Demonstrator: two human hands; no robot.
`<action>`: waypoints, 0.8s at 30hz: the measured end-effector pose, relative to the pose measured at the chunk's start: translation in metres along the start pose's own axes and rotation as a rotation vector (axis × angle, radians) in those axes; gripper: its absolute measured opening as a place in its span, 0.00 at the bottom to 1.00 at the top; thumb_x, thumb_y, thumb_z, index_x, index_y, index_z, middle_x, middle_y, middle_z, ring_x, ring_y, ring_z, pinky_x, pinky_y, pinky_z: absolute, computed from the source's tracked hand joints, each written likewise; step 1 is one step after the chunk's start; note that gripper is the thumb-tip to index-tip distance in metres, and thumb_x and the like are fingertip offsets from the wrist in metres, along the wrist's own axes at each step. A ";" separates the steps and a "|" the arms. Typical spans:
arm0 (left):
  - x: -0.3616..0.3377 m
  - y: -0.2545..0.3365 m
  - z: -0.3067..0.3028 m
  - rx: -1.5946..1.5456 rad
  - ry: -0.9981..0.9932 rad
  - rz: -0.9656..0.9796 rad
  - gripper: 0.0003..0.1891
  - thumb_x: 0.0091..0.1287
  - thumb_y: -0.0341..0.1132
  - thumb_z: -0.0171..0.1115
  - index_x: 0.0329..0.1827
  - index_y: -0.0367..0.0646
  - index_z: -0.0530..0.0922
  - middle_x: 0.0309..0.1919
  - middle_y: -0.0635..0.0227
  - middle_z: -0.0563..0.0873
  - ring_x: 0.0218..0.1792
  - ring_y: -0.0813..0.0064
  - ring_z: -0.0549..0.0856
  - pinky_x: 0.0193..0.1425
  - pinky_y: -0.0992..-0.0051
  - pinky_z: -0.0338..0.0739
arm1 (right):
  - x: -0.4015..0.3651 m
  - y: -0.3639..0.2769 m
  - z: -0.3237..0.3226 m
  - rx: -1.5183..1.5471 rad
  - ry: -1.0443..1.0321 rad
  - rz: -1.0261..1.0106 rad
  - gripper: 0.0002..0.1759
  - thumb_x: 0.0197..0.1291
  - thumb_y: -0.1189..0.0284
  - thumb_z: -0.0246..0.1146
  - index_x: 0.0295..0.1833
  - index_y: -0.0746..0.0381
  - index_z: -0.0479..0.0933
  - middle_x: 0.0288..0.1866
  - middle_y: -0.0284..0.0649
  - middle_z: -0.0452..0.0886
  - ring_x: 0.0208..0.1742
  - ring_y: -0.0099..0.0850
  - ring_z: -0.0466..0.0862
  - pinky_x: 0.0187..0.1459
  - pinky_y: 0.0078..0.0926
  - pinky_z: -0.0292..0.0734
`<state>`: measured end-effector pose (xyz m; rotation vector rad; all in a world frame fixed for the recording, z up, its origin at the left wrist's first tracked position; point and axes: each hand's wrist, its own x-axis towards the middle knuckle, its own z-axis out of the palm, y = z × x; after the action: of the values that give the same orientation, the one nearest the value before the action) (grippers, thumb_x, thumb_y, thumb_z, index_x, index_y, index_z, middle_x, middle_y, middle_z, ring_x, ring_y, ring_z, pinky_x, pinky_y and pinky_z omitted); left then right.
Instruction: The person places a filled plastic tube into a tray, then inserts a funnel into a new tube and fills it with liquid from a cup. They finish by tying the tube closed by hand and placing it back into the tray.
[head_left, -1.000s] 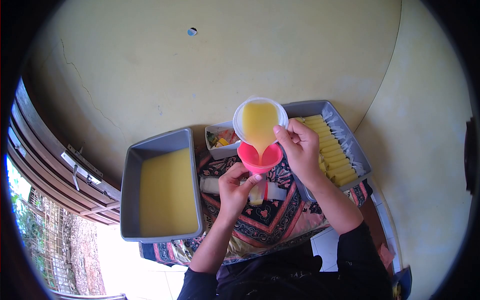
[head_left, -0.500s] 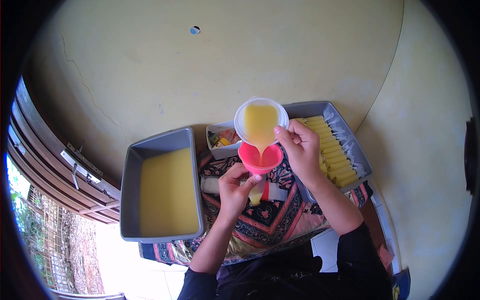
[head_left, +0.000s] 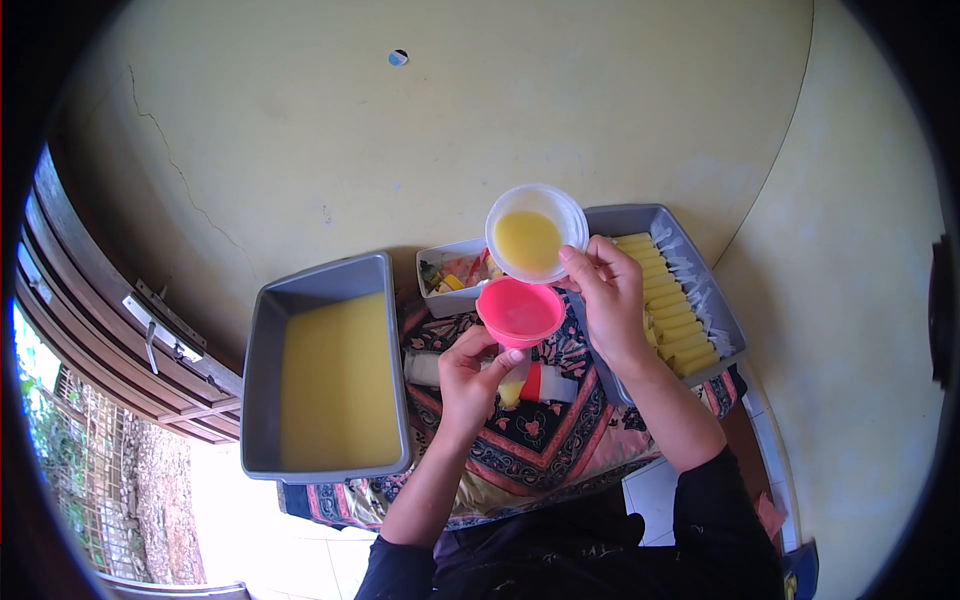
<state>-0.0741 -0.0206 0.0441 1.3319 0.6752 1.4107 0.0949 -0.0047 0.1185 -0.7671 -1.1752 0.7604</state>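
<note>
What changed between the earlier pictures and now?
The right hand has tipped the cup back, shifting it slightly up and to the right, and the yellow stream into the funnel has stopped. Nothing was grabbed or released. The left hand still holds the funnel; the left tub and right tub stayed put.

No word, number or brand can be read. High on the wall [head_left: 600, 110], well above and to the left of the left hand [head_left: 468, 382] and the right hand [head_left: 612, 300], a small round sticker [head_left: 398, 58] shows blue, white and dark areas, too small to yield any lettering. Below both hands, the black shirt [head_left: 655, 575] carries a few pale marks [head_left: 598, 550], perhaps letters, too blurred to read.
</note>
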 end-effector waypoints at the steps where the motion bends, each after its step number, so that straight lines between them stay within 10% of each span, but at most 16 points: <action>1: 0.000 0.000 0.001 0.000 -0.001 0.000 0.10 0.57 0.23 0.71 0.41 0.33 0.84 0.37 0.67 0.83 0.40 0.79 0.80 0.50 0.77 0.74 | 0.000 0.002 0.000 -0.015 0.004 -0.036 0.16 0.67 0.72 0.63 0.26 0.63 0.69 0.22 0.26 0.71 0.27 0.11 0.72 0.32 0.12 0.71; 8: 0.000 0.000 0.001 0.002 -0.003 -0.002 0.09 0.58 0.24 0.71 0.41 0.33 0.84 0.36 0.68 0.83 0.39 0.79 0.80 0.48 0.78 0.74 | -0.003 -0.003 0.000 -0.141 -0.020 -0.173 0.20 0.67 0.75 0.63 0.23 0.61 0.63 0.19 0.22 0.61 0.22 0.10 0.57 0.22 0.16 0.50; 24: -0.001 0.001 0.001 0.005 -0.002 0.007 0.09 0.58 0.24 0.71 0.41 0.33 0.84 0.36 0.68 0.82 0.39 0.79 0.80 0.48 0.78 0.74 | -0.007 -0.006 0.003 -0.141 -0.057 -0.215 0.17 0.67 0.76 0.62 0.25 0.64 0.65 0.22 0.25 0.66 0.25 0.10 0.64 0.25 0.13 0.59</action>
<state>-0.0739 -0.0219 0.0451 1.3409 0.6740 1.4142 0.0913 -0.0135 0.1206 -0.7246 -1.3493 0.5277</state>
